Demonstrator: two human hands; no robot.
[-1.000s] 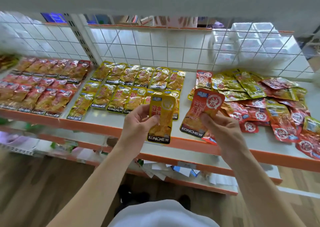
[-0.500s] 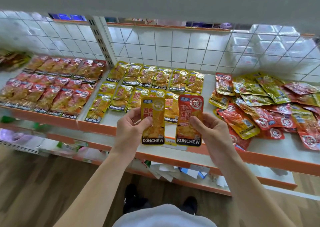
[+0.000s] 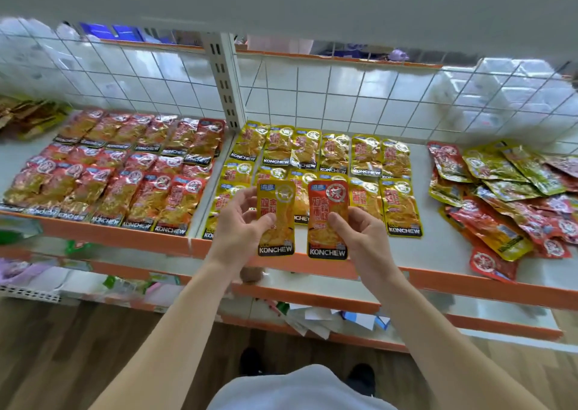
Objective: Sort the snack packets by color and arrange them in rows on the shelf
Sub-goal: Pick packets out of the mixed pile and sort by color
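Two in hand, 1 each: L grip [image 3: 239, 231] pinches yellow pkt [image 3: 276, 200], R grip [image 3: 364, 241] pinches red pkt [image 3: 328, 203].

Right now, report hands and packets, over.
Left hand grips yellow packet, right hand grips red packet. Both upright in front of yellow rows. Red rows to the left, mixed pile unsorted at right. No obstruction seen.

A white wire grid [image 3: 344, 97] flanks a slotted metal upright [image 3: 223, 81], above brown plank flooring [image 3: 62, 347].
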